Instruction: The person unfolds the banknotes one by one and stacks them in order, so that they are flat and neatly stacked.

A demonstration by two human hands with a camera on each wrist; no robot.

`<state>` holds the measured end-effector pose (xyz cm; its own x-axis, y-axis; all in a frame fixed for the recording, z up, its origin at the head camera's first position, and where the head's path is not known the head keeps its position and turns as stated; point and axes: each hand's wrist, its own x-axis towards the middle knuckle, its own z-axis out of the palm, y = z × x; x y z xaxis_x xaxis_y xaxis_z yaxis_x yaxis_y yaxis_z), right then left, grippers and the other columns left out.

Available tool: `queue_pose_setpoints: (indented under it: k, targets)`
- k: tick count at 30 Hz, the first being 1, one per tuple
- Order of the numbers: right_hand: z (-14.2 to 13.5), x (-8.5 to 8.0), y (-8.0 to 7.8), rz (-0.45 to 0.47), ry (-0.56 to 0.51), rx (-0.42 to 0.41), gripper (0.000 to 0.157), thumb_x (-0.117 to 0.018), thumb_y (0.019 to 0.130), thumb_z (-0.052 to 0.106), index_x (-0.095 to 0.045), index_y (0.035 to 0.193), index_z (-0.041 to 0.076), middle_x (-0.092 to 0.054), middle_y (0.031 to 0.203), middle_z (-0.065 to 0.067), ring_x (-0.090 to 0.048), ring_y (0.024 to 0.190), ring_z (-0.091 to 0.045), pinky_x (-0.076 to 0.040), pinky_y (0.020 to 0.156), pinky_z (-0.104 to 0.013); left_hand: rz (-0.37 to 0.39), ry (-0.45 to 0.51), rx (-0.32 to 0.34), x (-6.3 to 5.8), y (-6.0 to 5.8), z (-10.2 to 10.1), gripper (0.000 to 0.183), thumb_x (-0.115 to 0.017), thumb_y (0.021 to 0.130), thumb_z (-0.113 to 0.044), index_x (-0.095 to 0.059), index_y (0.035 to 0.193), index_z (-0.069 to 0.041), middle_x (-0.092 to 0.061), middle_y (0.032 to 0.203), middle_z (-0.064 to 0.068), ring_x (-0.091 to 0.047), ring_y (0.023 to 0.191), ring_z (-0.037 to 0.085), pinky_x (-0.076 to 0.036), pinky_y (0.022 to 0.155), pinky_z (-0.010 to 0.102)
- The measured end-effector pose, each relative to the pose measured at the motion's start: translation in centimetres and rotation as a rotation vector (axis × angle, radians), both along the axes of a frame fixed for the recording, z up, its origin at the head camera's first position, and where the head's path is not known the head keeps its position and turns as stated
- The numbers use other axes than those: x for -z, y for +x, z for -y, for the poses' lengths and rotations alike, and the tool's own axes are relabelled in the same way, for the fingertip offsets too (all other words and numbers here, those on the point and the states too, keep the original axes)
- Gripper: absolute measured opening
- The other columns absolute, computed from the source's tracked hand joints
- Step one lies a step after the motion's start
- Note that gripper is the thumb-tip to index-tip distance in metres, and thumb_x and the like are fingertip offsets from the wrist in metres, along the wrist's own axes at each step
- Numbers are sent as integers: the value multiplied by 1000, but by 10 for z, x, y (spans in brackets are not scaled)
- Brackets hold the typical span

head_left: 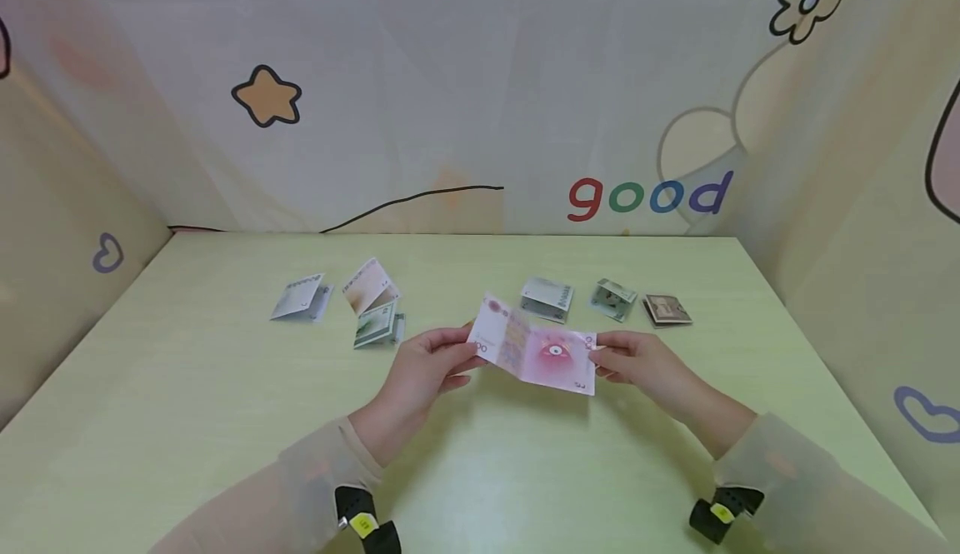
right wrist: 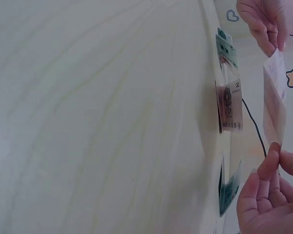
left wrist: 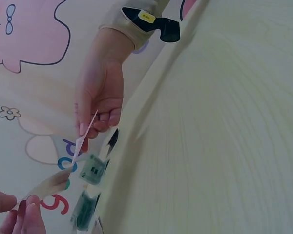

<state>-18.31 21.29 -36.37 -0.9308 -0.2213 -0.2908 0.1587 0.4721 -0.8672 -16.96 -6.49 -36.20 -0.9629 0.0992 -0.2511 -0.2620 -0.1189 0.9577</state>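
Observation:
A pink banknote with a crease across it is held up over the table, spread between both hands. My left hand pinches its left end between thumb and fingers. At the opposite end, the right hand pinches the edge the same way. From the left wrist, the note appears nearly edge-on, slanting between the left fingers and the right hand. In the right wrist view the note hangs between the left hand above and the right hand below.
Folded banknotes stand on the pale table. Behind and left are a greyish note, a brownish note and a green note. Toward the right are a grey-white note, a green note and a brown note. Printed cloth walls surround the table.

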Motion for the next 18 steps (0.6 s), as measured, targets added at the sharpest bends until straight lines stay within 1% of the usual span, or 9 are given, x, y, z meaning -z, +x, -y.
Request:
queue_pose_setpoints:
  k: [3,5,7,10,13,15,16,18]
  targets:
    - [-1,1,1,3,1,-1,47,-57,94,23,-48,129,-7,-61,115,-16,-59,92,-19,-50,84,-36,3,-64,44,3,-1,4,34,-62,88,-4,-59,121,-4,-67,101,11,-67,86,23,-52,64,25]
    - [-2,1,1,4,7,-4,46,-58,93,23,-49,129,-6,-61,114,-15,-59,93,-19,-50,84,-36,-3,-143,83,5,-3,6,42,-63,86,-3,-56,127,-9,-66,102,10,-65,84,24,-53,64,27]
    - [-2,1,1,8,12,-7,47,-59,93,23,-50,128,-6,-61,114,-14,-59,93,-19,-50,84,-35,-30,-241,139,6,-4,9,51,-65,85,-3,-51,133,-13,-64,107,10,-64,85,23,-53,65,28]
    - [-3,1,2,15,12,-16,47,-60,92,24,-51,128,-6,-62,113,-13,-59,93,-19,-51,84,-34,-109,-381,231,8,-5,13,62,-66,84,-3,-43,140,-16,-58,116,10,-62,85,20,-53,69,30]
    - [-5,2,3,16,9,-35,48,-61,91,25,-50,127,-6,-62,113,-13,-59,93,-19,-50,84,-35,-200,-476,311,9,-4,16,68,-67,83,-1,-38,143,-15,-54,122,12,-62,86,20,-52,73,30]
    - [-5,2,3,15,12,-49,49,-61,91,25,-50,127,-6,-61,113,-13,-59,93,-18,-51,84,-35,-245,-522,350,8,-1,16,67,-68,83,0,-40,142,-13,-52,124,14,-63,88,20,-52,73,29]
    - [-6,2,4,12,17,-57,49,-61,91,25,-51,127,-6,-61,113,-13,-59,93,-18,-51,84,-35,-256,-542,364,7,0,16,66,-68,82,0,-42,141,-14,-52,126,15,-63,90,21,-52,72,30]
    - [-6,1,4,5,24,-66,47,-61,91,24,-52,127,-6,-62,113,-12,-60,92,-18,-51,83,-35,-298,-608,395,7,4,16,63,-70,82,-2,-45,139,-14,-49,130,16,-62,96,24,-52,75,32]
